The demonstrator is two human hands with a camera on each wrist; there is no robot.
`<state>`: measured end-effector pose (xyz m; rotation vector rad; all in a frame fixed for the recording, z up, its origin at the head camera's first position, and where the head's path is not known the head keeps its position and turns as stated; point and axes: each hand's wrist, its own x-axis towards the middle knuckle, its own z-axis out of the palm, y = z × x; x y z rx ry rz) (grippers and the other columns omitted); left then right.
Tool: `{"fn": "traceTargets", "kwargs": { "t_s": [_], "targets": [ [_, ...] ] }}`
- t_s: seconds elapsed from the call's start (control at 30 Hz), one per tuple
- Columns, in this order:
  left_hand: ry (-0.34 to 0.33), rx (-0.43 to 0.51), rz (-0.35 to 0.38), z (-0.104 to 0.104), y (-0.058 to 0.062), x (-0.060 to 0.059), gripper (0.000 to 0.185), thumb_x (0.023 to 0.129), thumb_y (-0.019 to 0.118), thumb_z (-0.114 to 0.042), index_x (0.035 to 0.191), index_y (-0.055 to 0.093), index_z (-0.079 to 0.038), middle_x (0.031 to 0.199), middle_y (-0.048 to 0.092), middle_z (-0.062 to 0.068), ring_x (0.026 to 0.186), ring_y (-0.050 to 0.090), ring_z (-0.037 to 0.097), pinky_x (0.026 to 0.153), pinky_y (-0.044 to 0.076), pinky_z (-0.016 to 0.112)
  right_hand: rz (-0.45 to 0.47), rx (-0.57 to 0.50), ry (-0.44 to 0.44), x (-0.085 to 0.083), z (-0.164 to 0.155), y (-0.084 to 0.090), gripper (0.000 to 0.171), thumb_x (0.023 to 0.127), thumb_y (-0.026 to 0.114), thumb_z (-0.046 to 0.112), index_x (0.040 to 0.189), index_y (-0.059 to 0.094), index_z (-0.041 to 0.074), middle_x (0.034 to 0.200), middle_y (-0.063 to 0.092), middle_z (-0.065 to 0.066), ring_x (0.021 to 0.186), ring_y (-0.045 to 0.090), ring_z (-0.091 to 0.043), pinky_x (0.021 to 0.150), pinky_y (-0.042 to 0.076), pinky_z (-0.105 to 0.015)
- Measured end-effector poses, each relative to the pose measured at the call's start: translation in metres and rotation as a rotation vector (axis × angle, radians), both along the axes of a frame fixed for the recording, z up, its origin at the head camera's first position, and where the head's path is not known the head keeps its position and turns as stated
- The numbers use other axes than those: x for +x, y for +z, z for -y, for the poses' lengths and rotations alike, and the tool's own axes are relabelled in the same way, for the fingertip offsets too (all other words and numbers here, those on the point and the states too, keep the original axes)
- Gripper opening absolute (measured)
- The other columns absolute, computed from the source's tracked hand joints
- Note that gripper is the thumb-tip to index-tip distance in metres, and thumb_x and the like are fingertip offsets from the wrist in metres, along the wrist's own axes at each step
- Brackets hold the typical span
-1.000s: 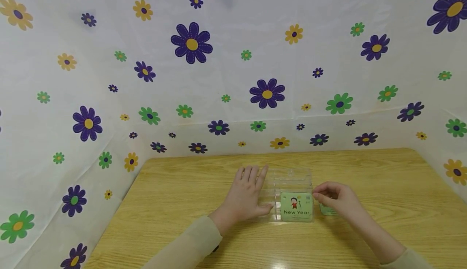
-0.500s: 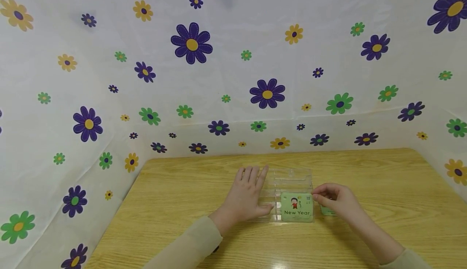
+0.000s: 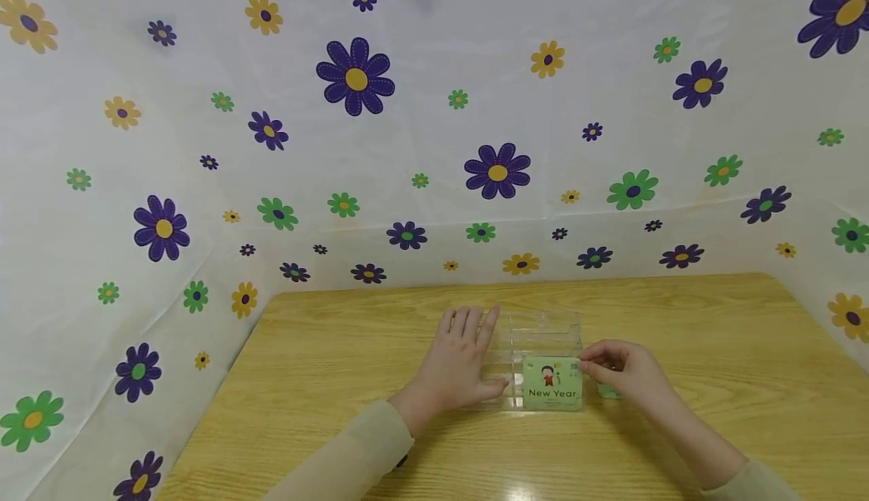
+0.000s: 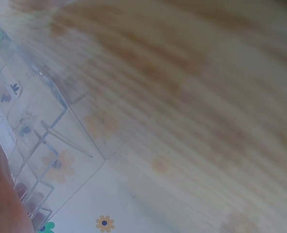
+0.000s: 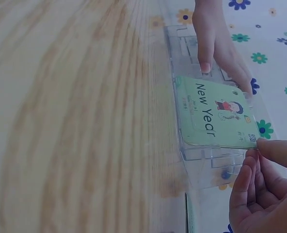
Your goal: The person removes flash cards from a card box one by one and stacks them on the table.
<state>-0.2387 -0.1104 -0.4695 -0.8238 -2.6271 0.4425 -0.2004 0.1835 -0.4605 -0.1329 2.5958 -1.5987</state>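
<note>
Where the clear plastic card holder (image 3: 539,350) stands near the middle of the desk (image 3: 339,380), a green "New Year" card (image 3: 552,384) sits upright in its front slot, text facing the person. The right hand (image 3: 621,369) pinches the card's upper right corner between thumb and fingertips, apparently to seat it. The left hand (image 3: 462,358) lies spread and flat against the holder's left side, likely bracing it. The rear slots look empty. Another green card (image 3: 606,391) lies on the desk just right of the holder, mostly hidden under the right hand.
</note>
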Motion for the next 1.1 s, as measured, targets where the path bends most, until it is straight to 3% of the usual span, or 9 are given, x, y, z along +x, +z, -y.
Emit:
{"fn": "traceTargets", "kwargs": {
  "t_s": [0.63, 1.1],
  "targets": [
    [-0.004, 0.008, -0.005, 0.0007, 0.0005, -0.0009, 0.113, 0.088, 0.05, -0.084, 0.168, 0.022, -0.009, 0.14, 0.05, 0.01, 0.128, 0.052, 0.026, 0.114, 0.039, 0.047, -0.045, -0.004, 0.002, 0.001, 0.0046, 0.0014, 0.013, 0.093, 0.08, 0.007, 0.1, 0.076, -0.003, 0.09, 0.075, -0.007, 0.076, 0.063, -0.007, 0.068, 0.053, -0.022],
    [0.006, -0.008, 0.01, -0.0001, 0.0024, 0.0007, 0.112, 0.089, 0.048, -0.084, 0.169, 0.021, -0.01, 0.142, 0.05, 0.01, 0.129, 0.051, 0.026, 0.116, 0.039, 0.047, -0.03, -0.008, -0.009, 0.0026, 0.0054, 0.0023, 0.011, 0.093, 0.079, 0.007, 0.1, 0.077, -0.002, 0.093, 0.075, -0.008, 0.077, 0.062, -0.008, 0.069, 0.052, -0.022]
  ]
}}
